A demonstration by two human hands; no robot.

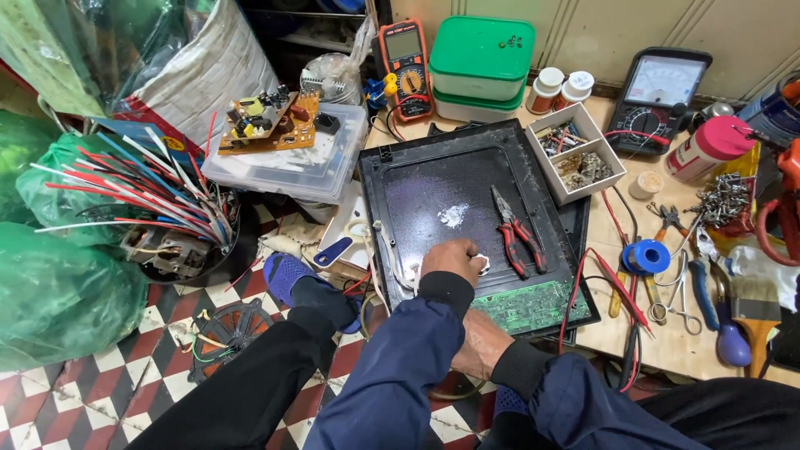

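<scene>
A black rectangular panel (433, 179) lies on the low wooden table, with a white smear (452, 215) near its middle. My left hand (450, 258) is fisted on the panel's near part, closed on a small white wad (484, 265) pressed against the surface. Red-handled pliers (517, 233) lie on the panel just right of that hand. A green circuit board (533, 304) shows at the panel's near right corner. My right hand (479, 342) rests at the panel's near edge under my left forearm, fingers hidden.
Behind the panel stand an orange multimeter (406, 67), green-lidded tubs (482, 58), a compartment box of parts (575, 154) and an analog meter (658, 96). Tools, a blue spool (648, 256) and a brush (757, 321) lie right. Left: clear box with circuit boards (292, 162), wire bundle (142, 192), green bags (58, 292).
</scene>
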